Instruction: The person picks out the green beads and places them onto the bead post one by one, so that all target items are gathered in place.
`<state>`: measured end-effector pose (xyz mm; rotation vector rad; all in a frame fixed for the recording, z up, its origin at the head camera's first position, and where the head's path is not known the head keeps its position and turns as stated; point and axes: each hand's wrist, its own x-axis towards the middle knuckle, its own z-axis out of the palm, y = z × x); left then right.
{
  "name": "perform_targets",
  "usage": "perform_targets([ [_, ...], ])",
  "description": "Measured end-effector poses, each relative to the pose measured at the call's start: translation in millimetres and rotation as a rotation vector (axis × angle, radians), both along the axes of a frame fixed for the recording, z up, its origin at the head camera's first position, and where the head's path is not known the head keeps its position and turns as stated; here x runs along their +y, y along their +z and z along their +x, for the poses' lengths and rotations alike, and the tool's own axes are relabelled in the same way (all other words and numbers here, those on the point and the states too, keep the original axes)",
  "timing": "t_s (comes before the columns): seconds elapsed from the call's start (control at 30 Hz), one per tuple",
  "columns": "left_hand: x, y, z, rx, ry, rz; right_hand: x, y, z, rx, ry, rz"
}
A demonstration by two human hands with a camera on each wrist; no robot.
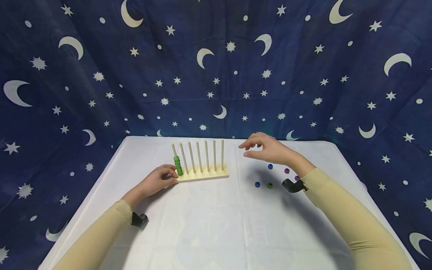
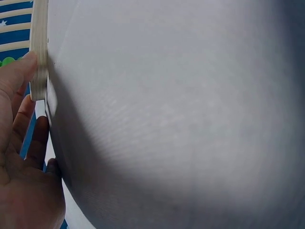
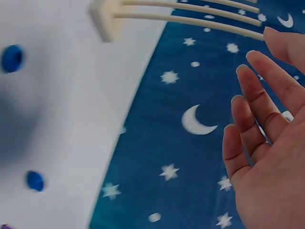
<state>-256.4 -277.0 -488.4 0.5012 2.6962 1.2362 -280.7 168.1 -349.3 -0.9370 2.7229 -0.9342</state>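
A wooden peg rack, with a row of several upright pegs, stands on the white table. Green beads are stacked on its leftmost peg; the other pegs are bare. My left hand grips the left end of the rack's base, with the thumb on it in the left wrist view and some fingers partly hidden. To the right of the rack, my right hand hovers above the table, fingers loosely bent and holding nothing. In the right wrist view the palm is bare and the fingertips stay apart from the pegs.
On the table below the right forearm lie loose beads: a blue bead, another blue bead, a green bead, a purple bead and a second purple bead. A dark blue cloth with moons and stars hangs behind the table.
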Motion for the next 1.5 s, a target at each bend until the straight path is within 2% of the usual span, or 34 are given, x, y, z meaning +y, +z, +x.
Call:
perform_targets([
  [0.3, 1, 0.6, 1.9, -0.024, 0.010, 0.002, 38, -39.7, 15.7, -0.033, -0.079, 0.022],
  [0.47, 1, 0.5, 0.8, -0.022, 0.005, 0.002, 56, -54.2, 21.8, -0.063, -0.112, 0.026],
  [0.67, 1, 0.9, -0.5, -0.021, 0.005, 0.003, 70, -65.3, 25.9, -0.076, -0.120, 0.025],
  [1.0, 2, 3.2, 0.9, -0.034, 0.020, -0.016, 82, -83.2, 28.9, -0.152, -0.118, 0.034],
  [1.27, 2, 2.4, 2.1, -0.035, 0.025, -0.019, 89, -98.9, 32.1, -0.136, -0.111, 0.057],
  [1.5, 3, 3.6, 2.0, -0.037, 0.025, -0.013, 94, -105.4, 33.7, -0.106, -0.159, 0.090],
])
